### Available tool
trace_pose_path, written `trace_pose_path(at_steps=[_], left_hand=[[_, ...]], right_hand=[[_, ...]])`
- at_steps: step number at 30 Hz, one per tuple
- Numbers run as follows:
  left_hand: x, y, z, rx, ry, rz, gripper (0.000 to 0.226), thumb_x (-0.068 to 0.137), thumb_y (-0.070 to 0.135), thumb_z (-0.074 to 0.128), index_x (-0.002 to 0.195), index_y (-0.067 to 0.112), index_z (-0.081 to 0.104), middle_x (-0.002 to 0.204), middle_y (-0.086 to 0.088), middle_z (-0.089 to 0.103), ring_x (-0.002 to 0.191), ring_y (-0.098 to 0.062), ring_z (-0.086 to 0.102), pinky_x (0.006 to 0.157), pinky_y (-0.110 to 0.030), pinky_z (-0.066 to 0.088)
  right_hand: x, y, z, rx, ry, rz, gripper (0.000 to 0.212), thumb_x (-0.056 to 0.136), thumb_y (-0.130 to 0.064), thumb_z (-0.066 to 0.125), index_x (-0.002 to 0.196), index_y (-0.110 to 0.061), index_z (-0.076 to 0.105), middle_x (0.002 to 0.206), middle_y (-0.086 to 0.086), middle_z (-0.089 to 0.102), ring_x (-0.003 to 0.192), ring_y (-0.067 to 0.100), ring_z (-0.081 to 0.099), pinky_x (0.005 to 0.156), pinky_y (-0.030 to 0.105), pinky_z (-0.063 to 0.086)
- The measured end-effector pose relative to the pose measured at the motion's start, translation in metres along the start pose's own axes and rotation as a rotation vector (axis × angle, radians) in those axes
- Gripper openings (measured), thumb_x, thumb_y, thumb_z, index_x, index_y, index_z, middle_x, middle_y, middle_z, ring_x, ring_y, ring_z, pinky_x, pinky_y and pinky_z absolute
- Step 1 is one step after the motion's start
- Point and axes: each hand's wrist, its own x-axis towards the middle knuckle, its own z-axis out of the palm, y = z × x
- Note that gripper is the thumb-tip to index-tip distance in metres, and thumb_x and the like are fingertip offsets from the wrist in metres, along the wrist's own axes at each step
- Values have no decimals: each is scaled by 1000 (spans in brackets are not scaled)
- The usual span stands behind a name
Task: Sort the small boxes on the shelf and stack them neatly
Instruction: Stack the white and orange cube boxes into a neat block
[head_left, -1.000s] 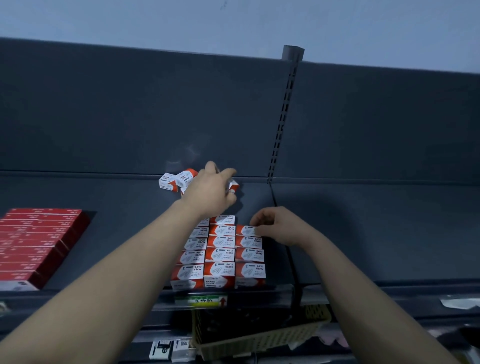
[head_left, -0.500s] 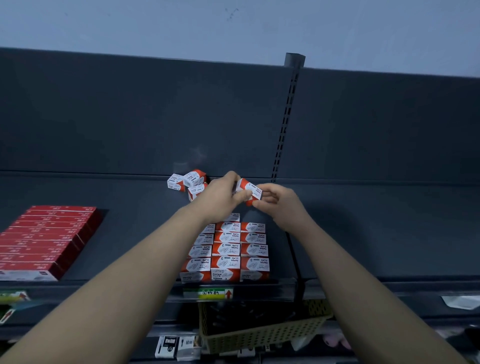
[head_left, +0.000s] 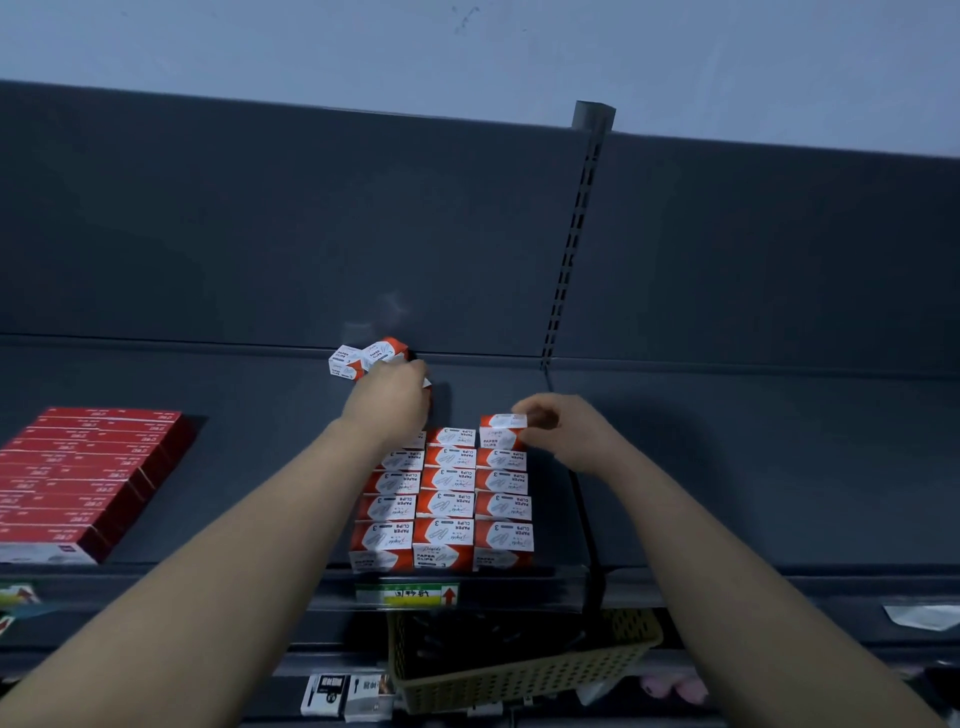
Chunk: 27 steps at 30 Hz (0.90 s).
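Leftmost, flat red boxes (head_left: 88, 478) are lying on the shelf (head_left: 260, 467), their white print too small to read. Beside them the left hand (head_left: 389, 402) is reaching over the loose boxes (head_left: 358, 358) marked "PAPER CLIPS" at the back panel, its fingers hidden, so any grip cannot be told. Further right, the right hand (head_left: 566, 431) is pinching one box (head_left: 500, 435) at the rear of the right column of the stacked boxes (head_left: 447, 501), each reading "PAPER CLIPS" and "3".

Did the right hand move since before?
Yes. The right hand carried a box from the loose pile forward to the back of the neat stack.
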Motion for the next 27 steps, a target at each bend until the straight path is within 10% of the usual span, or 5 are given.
trace_pose_path(at_steps=[27], left_hand=[[28,-8,12,43,-66,40,33,85,16,64,117,16,59,114,-7,59,103,-27,55,79,-38,50]], right_hand=[[43,-10,13,-92,38,-65,32,92,-16,57,123,-20,60,120,-6,61,105,5,56,90,20,43]])
